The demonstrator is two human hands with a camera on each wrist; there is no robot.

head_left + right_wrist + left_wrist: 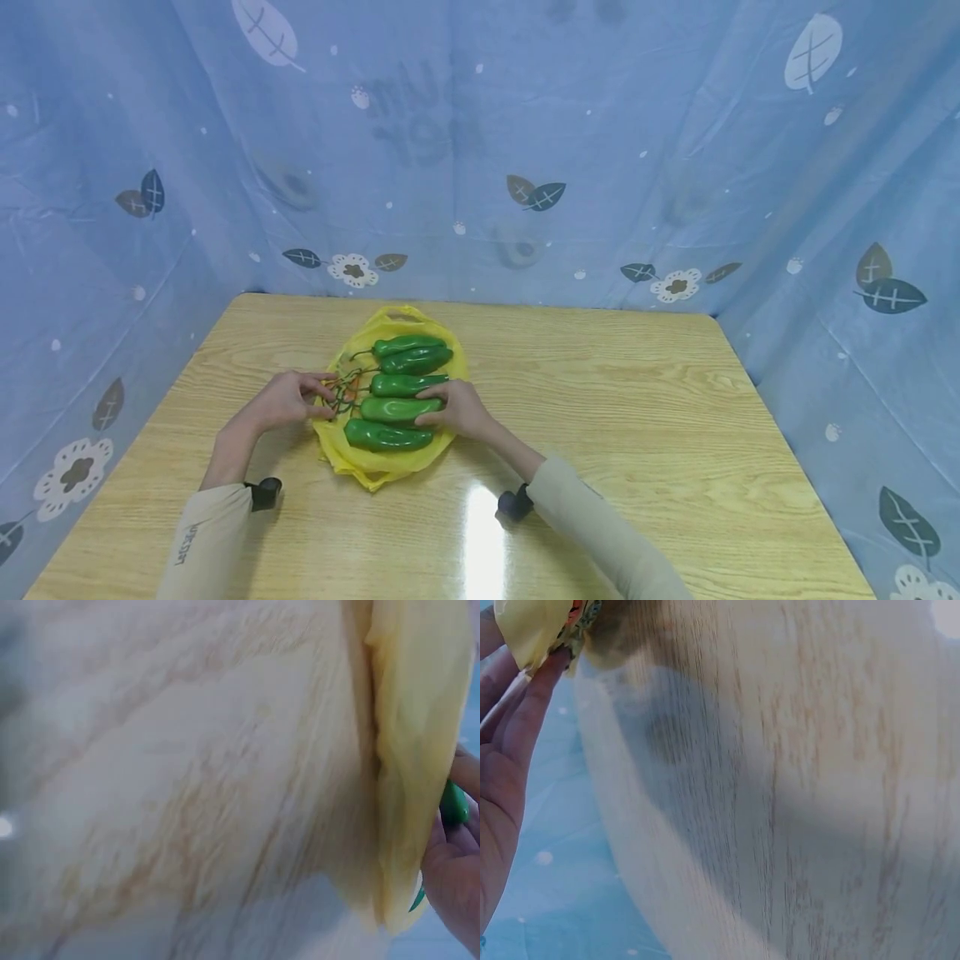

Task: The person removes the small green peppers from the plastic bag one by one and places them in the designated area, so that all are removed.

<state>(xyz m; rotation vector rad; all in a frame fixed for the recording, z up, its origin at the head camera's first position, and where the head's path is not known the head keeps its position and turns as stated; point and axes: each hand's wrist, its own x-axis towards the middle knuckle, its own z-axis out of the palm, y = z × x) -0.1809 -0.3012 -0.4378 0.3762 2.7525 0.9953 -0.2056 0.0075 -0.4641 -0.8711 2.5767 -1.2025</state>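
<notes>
Several glossy green peppers (405, 385) lie in a row, crosswise, on a yellow plastic bag (442, 454). At their left ends is a tangle of thin dark green stems (343, 393) with orange-red bits. My left hand (288, 400) reaches in from the left, forefinger and thumb apart at that tangle; in the left wrist view its fairly straight fingers (536, 705) touch the bag's edge. From the right, my right hand (461, 408) grips the tip of one lower pepper between thumb and fingers. A green tip (454, 804) shows among its fingers in the right wrist view.
The bag lies on a wood-grain table (600, 417), left of the middle. A blue curtain (600, 150) with leaf and flower prints surrounds the table's back and sides. Dark wrist cameras (514, 503) sit under both wrists, close over the tabletop.
</notes>
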